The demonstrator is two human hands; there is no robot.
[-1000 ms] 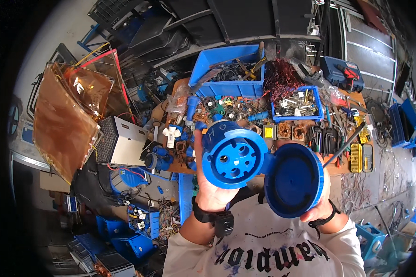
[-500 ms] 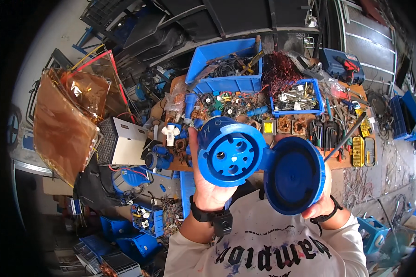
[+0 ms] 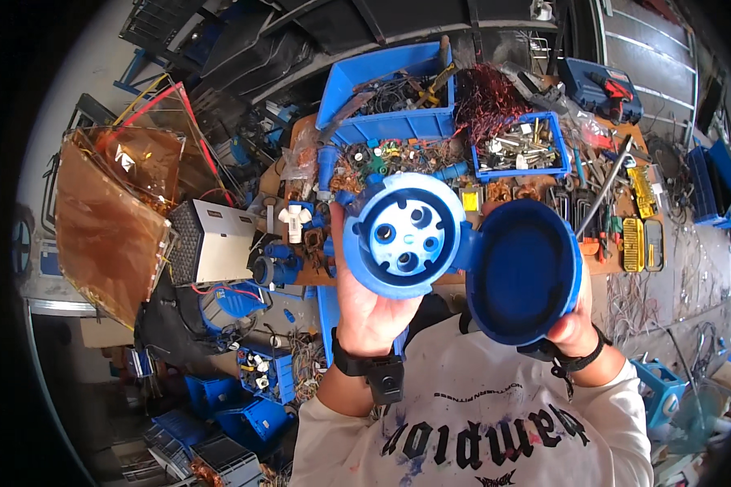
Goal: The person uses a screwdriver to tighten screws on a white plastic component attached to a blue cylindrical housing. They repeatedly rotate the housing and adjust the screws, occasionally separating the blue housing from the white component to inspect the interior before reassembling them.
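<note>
The left hand is clasping the blue socket and the right hand its open lid, both stretching left-to-right in the air by the bench's near edge.

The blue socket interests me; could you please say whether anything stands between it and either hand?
Nothing visible does: the left hand holds the blue socket directly, and the right hand holds its open lid, with a metal rod jutting up beside it.
</note>
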